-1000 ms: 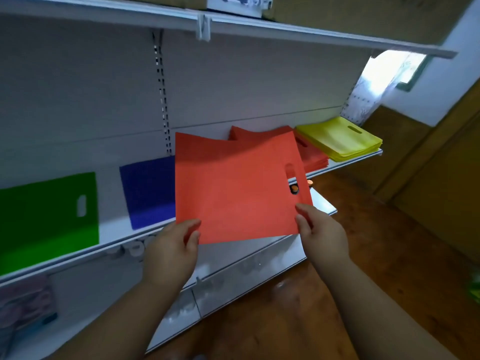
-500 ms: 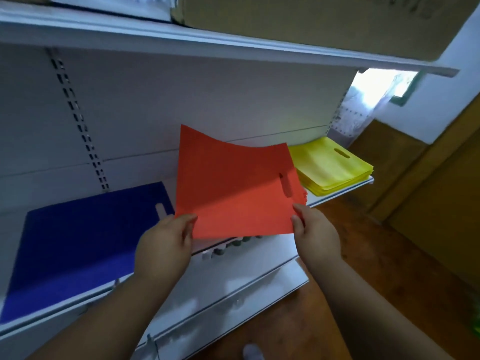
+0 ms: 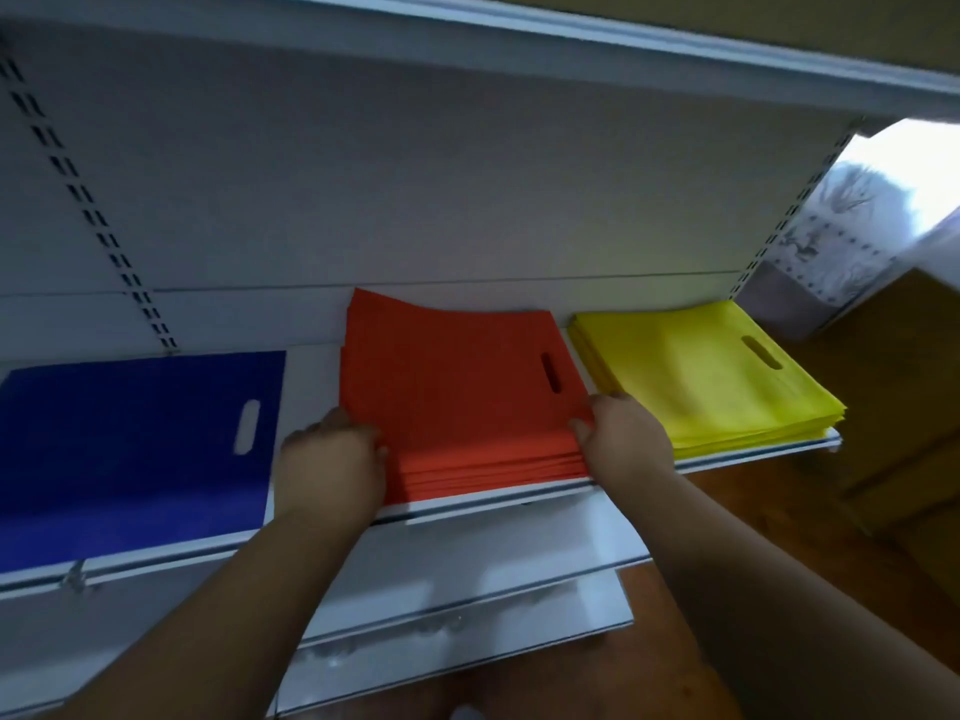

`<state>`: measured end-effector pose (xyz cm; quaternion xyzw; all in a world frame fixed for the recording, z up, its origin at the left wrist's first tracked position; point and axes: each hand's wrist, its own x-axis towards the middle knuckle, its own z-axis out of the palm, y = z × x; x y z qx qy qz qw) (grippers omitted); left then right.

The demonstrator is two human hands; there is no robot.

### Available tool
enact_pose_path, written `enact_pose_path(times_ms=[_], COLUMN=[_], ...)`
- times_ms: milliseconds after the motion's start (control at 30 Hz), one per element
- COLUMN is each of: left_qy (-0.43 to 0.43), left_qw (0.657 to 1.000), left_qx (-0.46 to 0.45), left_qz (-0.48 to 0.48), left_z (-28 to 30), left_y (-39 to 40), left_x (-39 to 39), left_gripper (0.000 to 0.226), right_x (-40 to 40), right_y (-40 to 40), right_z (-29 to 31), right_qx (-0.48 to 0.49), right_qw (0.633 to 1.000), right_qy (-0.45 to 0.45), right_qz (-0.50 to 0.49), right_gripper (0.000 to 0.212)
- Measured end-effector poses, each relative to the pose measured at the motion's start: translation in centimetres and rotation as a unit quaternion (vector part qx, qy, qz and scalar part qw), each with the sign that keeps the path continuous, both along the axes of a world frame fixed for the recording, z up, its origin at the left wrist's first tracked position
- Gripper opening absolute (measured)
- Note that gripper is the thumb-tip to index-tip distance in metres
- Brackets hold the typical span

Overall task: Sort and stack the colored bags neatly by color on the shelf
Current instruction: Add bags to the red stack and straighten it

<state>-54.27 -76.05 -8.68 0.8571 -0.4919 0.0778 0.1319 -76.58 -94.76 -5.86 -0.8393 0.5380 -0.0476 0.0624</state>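
Note:
A red bag (image 3: 457,376) with a slot handle lies on top of a stack of red bags on the white shelf (image 3: 519,498). Its far left corner curls up against the back panel. My left hand (image 3: 332,459) grips the bag's near left corner. My right hand (image 3: 623,439) pinches its near right corner beside the stack's edge. Left of the red stack lies a blue bag (image 3: 135,449). To the right sits a stack of yellow bags (image 3: 701,381).
An upper shelf (image 3: 571,39) overhangs the stacks. A lower white shelf (image 3: 467,615) juts out below my arms. Brown wooden floor (image 3: 805,537) and wooden panels are on the right, with a bright window at the far right.
Both hands have lowered the red bag from mid-air onto the red stack. The view has shifted right; the green bag has gone out of frame.

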Motion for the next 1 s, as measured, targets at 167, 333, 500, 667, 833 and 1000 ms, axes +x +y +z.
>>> enact_pose_path(times_ms=[167,333,500,667,833,1000], left_qy=[0.001,-0.007,0.039,0.077,0.156,0.119], left_qw=[0.999,0.999,0.998,0.986,0.968,0.951], left_qx=[0.032,0.007,-0.052,-0.133,-0.117,-0.125], left_qz=[0.027,0.038,0.022,0.07,0.156,0.257], left_z=[-1.0,-0.7,-0.2,1.1,1.6,2.5], left_y=[-0.3,-0.2,3.0,11.5,25.6,40.7], left_x=[-0.3,0.0,-0.3,2.6,7.1,12.2], left_gripper=[0.016,0.014,0.02,0.031,0.037,0.049], right_x=[0.5,1.7,5.6,13.4,22.6,32.0], right_y=[-0.6,0.5,4.3,12.5,25.9,39.8], right_z=[0.0,0.7,2.2,3.8,4.4,4.6], right_qx=[-0.021,-0.028,-0.016,-0.001,0.068,0.099], right_qw=[0.998,0.997,0.985,0.954,0.909,0.849], right_qy=[0.045,0.041,-0.05,-0.139,-0.192,-0.216], right_qz=[0.033,0.063,0.166,0.267,0.363,0.472], right_gripper=[0.03,0.028,0.037,0.05,0.055,0.057])
